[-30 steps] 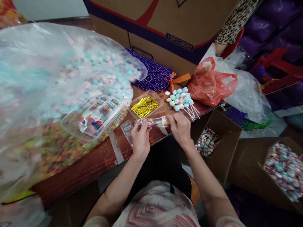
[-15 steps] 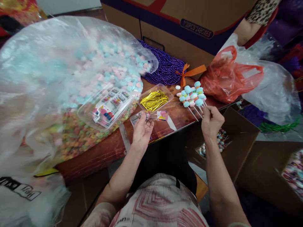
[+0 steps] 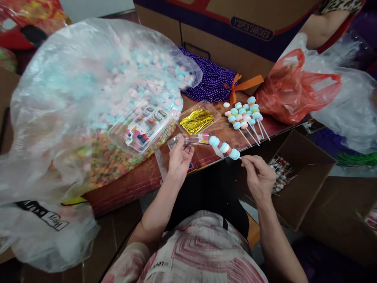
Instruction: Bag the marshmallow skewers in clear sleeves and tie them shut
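My right hand [image 3: 259, 175] pinches the stick end of a candy skewer [image 3: 224, 147], threaded with blue, white and orange pieces. The skewer's far tip meets the right end of a clear printed plastic bag [image 3: 196, 138]; whether it is inside the bag I cannot tell. My left hand [image 3: 180, 157] is closed on the bag's left part. Behind the bag, gold twist ties [image 3: 196, 121] lie in a clear plastic tray [image 3: 217, 114]. A pile of similar candy skewers [image 3: 243, 116] rests on the table to the right, sticks towards me.
A large clear sack of candy [image 3: 126, 86] covers the table's left, with a tub of printed bags [image 3: 144, 131] on it. Purple beads [image 3: 206, 78], a big carton [image 3: 229, 35] and a red plastic bag [image 3: 294, 94] stand behind. An open box [image 3: 306, 173] sits lower right. Another person's arm [image 3: 324, 27] shows.
My right hand has drawn one candy skewer from the pile and brought it left to the bag. My left hand still holds the bag. The view has shifted slightly.
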Available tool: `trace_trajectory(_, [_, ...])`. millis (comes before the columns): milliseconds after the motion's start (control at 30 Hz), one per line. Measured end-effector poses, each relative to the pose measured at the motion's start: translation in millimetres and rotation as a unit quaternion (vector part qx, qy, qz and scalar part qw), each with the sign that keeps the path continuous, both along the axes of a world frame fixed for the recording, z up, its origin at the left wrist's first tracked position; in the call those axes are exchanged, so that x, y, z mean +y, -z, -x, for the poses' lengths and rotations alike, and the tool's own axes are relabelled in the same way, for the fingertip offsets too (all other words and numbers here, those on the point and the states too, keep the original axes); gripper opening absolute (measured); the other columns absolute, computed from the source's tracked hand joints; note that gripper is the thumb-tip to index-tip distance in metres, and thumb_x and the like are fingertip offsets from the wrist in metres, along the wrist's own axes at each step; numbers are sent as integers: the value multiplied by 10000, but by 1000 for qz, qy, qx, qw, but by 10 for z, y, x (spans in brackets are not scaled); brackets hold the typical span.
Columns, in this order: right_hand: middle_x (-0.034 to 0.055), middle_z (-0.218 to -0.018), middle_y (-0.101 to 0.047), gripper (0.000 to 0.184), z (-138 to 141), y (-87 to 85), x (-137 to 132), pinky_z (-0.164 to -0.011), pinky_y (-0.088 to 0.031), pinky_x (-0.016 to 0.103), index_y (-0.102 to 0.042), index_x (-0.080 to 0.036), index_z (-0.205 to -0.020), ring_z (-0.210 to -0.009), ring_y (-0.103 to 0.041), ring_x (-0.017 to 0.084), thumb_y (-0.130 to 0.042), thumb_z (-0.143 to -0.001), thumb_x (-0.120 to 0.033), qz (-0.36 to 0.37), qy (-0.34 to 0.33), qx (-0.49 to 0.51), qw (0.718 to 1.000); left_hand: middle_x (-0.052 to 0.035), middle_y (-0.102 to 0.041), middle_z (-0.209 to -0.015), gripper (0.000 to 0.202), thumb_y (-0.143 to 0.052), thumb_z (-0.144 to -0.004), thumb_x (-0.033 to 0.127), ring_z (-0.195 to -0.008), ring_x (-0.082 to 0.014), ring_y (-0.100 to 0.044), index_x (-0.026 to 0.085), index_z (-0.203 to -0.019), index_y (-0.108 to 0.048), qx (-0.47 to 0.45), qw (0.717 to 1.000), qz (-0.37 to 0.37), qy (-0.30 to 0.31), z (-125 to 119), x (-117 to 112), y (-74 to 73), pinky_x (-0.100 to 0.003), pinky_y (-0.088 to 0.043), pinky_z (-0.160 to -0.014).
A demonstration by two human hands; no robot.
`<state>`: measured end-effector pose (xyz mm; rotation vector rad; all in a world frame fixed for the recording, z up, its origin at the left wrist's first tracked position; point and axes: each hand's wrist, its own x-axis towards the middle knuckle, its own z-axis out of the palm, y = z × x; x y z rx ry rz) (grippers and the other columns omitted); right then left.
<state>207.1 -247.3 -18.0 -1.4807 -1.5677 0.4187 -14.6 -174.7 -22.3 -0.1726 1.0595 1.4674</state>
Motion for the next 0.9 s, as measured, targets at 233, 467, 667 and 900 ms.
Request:
trace_trajectory(233, [10,-725,-705,162,-41,-92,18,-745,-405,367,-736,-249,-870,-690,-597,183,-602,-957,-275,-22,-44,-96,994,47,-688,-730,343,-922,-642,323,-609,-61,-636,194,-809,-652,76,995,-54,29,122,-22,28,-203,-462,-632])
trace_trajectory(467, [1,-700,-670,162,148,-26,35,-693,-440,344,-727,-235,-853,-663,-595,173,-610,-946,-298,38,-69,17,997,37,-691,-756,328,-904,-651,359,-653,-80,-654,196,-777,-648,140,983,-113,34,22,-91,17,-213,-511,-670])
trace_trajectory(667, [-3,-732,-679,127,324,59,-24,-654,-449,304,-729,-218,-870,-666,-610,153,-632,-927,-275,80,-90,55,991,46,-663,-732,312,-866,-716,381,-626,-91,-656,205,-778,-617,154,981,-120,-12,18,-79,61,-230,-526,-664])
trace_trajectory(900, [-32,-648,-636,143,436,67,-53,-594,-434,266,-706,-215,-838,-593,-591,127,-614,-937,-261,112,-95,65,987,62,-639,-720,368,-847,-729,454,-615,-83,-655,212,-889,-621,179,973,-143,-17,30,-79,178,-215,-543,-659])
